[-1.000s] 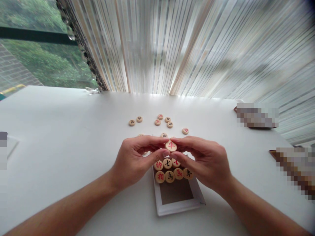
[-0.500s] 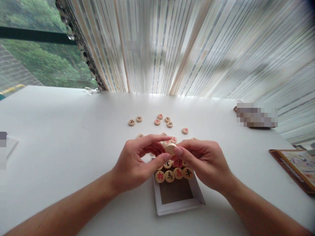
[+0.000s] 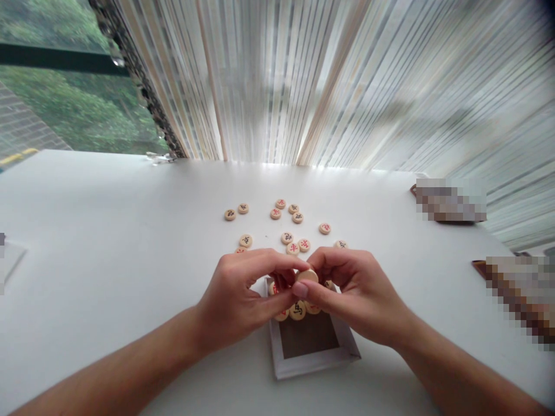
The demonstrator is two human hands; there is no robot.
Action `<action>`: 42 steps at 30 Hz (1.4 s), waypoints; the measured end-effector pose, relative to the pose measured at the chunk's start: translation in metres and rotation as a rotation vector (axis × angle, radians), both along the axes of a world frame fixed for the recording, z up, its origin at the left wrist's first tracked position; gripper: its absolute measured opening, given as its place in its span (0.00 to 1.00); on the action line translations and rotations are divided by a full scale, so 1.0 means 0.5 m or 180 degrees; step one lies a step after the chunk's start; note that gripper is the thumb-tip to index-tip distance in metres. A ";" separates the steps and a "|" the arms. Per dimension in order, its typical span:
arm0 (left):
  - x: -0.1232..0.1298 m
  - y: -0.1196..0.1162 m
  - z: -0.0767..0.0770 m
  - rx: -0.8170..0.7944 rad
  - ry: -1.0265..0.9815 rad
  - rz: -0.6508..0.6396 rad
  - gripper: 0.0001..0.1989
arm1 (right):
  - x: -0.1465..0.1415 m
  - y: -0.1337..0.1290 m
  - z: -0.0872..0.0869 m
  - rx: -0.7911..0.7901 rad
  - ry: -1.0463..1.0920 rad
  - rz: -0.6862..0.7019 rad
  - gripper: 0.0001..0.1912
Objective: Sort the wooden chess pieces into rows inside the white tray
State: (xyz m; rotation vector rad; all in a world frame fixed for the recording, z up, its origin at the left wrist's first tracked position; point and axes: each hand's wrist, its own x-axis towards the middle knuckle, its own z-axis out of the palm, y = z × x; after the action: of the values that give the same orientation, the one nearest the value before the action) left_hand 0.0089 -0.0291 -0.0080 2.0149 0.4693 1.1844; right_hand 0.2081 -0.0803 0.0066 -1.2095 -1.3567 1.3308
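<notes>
Above an open white box, a round wooden Chinese chess piece is pinched between both hands, its plain pale side showing. My left hand is closed, its index fingertip on the piece's far edge and its thumb beneath my other thumb. My right hand has its thumb along the near edge; its other fingers curl behind, partly hidden. Under the hands, rows of pieces lie in the box, including one with a black character. My hands cover parts of these rows. The box's brown floor shows at the near end.
Loose chess pieces lie beyond my hands, including a red-marked one and a black-marked one. Two blurred brown objects are on the right side of the white table. A string curtain hangs behind it.
Both hands have come closer together and slightly lower around the piece, toward the box. They now cover more of the box's rows, while the loose pieces just beyond show more fully.
</notes>
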 end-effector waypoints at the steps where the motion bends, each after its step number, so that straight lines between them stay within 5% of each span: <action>1: 0.000 0.000 0.001 0.0085 0.0023 0.0008 0.10 | 0.000 0.000 0.001 -0.0033 0.0012 0.0023 0.19; 21: -0.003 -0.002 -0.002 -0.0361 -0.0030 -0.0006 0.13 | -0.001 0.007 0.011 -0.0371 0.0860 0.0400 0.17; 33: -0.003 -0.003 0.001 -0.0004 0.0065 0.0033 0.11 | -0.003 0.005 0.004 -0.0312 0.0687 0.0347 0.19; 42: 0.000 -0.003 -0.001 -0.0597 -0.0212 -0.0072 0.13 | 0.012 0.009 -0.007 -0.0090 0.0792 0.0350 0.15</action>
State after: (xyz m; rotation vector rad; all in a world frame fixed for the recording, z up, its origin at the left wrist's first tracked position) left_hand 0.0090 -0.0307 -0.0085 1.8111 0.5038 1.1459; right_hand 0.2142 -0.0759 0.0030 -0.9621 -1.2430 1.5272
